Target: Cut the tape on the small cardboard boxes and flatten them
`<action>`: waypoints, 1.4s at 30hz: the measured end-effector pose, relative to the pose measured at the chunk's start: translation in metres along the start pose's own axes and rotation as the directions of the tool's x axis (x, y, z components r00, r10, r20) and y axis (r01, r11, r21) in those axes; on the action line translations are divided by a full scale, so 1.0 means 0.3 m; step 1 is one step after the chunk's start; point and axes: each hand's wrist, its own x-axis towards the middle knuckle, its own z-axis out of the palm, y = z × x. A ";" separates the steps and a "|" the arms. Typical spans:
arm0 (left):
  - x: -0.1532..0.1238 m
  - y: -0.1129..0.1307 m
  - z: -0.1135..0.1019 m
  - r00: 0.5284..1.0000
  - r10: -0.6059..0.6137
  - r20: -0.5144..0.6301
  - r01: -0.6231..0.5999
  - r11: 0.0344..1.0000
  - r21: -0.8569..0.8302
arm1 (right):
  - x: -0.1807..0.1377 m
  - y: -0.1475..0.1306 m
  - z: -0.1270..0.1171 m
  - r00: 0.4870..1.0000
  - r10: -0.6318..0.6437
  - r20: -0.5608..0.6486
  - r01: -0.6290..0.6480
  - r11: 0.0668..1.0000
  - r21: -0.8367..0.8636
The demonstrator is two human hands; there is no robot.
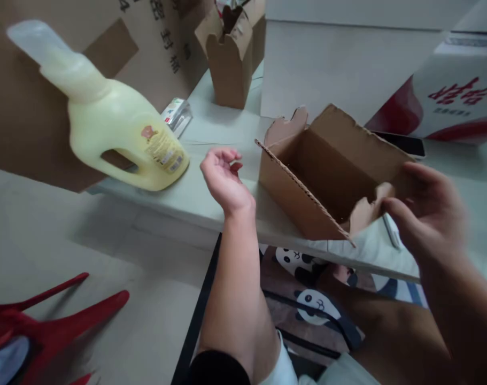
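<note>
A small open-topped brown cardboard box [285, 195] sits near the table's front edge, its flaps standing up and its torn edges uneven. My right hand [431, 214] grips the box's right end, thumb at the small flap and fingers along the edge. To the left of the box, my left hand [227, 179] is raised above the table with loosely curled fingers. Nothing shows in it, and it is apart from the box. A pale yellow jug-shaped bottle [126, 128] with a handle and a translucent cap stands tilted in view further left.
Another brown box [231, 69] with open flaps stands at the back. A small clear-and-white package [177, 115] lies by the bottle. Large cartons and a red-and-white box [460, 91] line the rear, near a dark phone-like object [401, 144]. A red chair [67, 321] is on the floor, lower left.
</note>
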 end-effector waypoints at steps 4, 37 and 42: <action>-0.045 -0.110 0.047 0.914 -0.127 0.385 0.071 0.985 0.158 | -0.077 0.033 -0.017 0.992 0.001 -0.126 0.025 0.979 0.203; -0.069 -0.279 0.045 0.508 -0.080 0.858 -0.466 0.812 0.352 | -0.156 0.055 -0.105 0.999 -0.016 0.038 -0.001 0.910 0.414; -0.105 -0.213 0.055 0.584 -0.154 0.797 -0.404 0.797 0.449 | -0.143 0.054 -0.098 0.993 0.119 0.027 -0.118 0.885 0.450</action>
